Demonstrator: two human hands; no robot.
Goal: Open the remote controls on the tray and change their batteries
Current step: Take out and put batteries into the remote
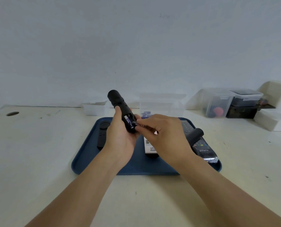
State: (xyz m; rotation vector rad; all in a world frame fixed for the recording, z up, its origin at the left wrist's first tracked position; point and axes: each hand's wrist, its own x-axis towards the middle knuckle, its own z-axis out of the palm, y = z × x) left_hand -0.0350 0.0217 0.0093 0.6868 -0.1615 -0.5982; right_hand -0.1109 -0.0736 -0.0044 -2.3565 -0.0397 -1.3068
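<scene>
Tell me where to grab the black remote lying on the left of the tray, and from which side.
Take the black remote across its narrow middle, below the round pad, coming from above with fingers on its two long sides. It lies flat, lengthwise front to back near the tray's left rim, with nothing on top. Both the left hand and right hand are busy, so one must free up first.
</scene>
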